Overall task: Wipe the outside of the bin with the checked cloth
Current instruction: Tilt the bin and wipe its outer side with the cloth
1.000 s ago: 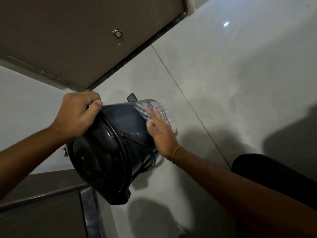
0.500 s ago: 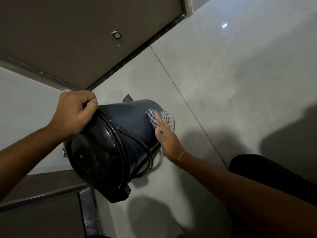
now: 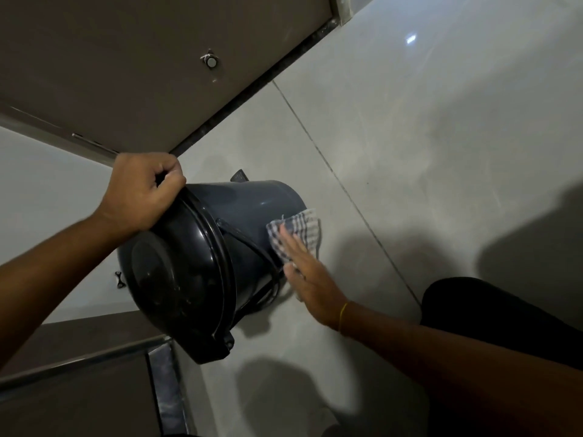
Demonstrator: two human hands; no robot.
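A dark grey plastic bin (image 3: 246,212) with a black lid lies tilted on its side above the tiled floor, lid end toward me. My left hand (image 3: 138,193) grips the lid rim at the bin's upper left. My right hand (image 3: 310,279) lies flat, fingers extended, pressing the checked cloth (image 3: 299,234) against the bin's right side wall near its base. The cloth's lower part is hidden under my palm. A thin wire handle hangs along the bin's side.
Pale glossy floor tiles (image 3: 426,152) spread to the right. A brown door (image 3: 126,64) with a round stopper (image 3: 210,62) stands at the upper left. A brown ledge (image 3: 79,351) runs at the lower left. My dark-clothed knee (image 3: 492,313) is at the right.
My right hand has slid the cloth down the bin's side, from the upper wall toward the lower right. My left hand keeps its grip on the rim; the bin turned slightly.
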